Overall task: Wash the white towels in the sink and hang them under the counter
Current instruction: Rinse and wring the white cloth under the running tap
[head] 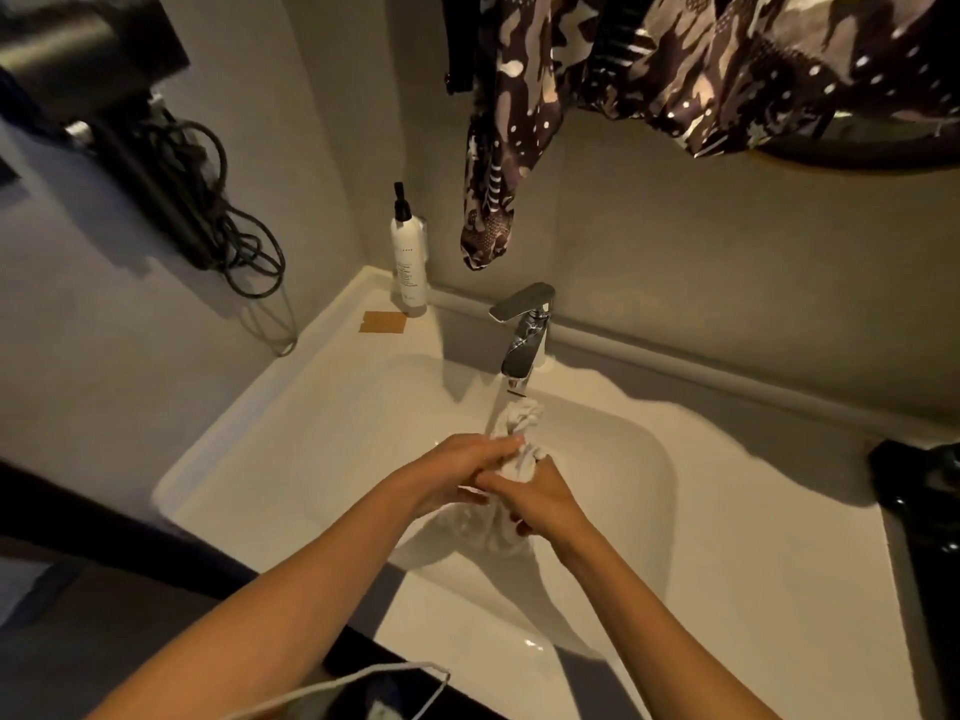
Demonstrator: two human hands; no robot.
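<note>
A white towel [519, 418] is bunched up over the white sink basin [639, 459], its top end right under the chrome faucet [522, 335], where water runs onto it. My left hand [462, 467] and my right hand [540, 493] both squeeze the towel between them, fingers closed around the cloth. The lower part of the towel [483, 532] hangs below my hands into the basin.
A white pump bottle [409, 257] stands at the back left of the counter, next to a small brown card [383, 322]. A patterned garment [519, 122] hangs above the faucet. A black hair dryer with cord [171, 163] is on the left wall. A dark object [919, 491] sits at right.
</note>
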